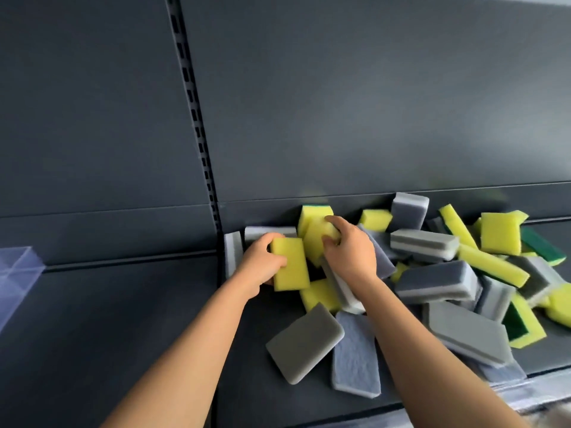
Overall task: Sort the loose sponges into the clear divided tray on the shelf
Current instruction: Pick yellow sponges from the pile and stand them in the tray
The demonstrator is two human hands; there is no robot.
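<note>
A heap of loose yellow-and-green and grey sponges [438, 273] lies on the dark shelf [123, 319], from the middle out to the right edge. My left hand [261, 261] grips a yellow sponge [292, 267] by its left side, at the heap's left end. Beside it, my right hand [349, 251] curls its fingers round another yellow sponge [315, 239] that leans against the back wall. A corner of the clear tray [17, 273] shows at the far left edge of the shelf.
A slotted upright [197, 125] runs down the dark back panel. Two grey sponges [306, 344] lie flat near the shelf's front edge. A grey sponge [233, 251] stands on edge left of my left hand. A clear strip [525, 393] lines the front edge at right.
</note>
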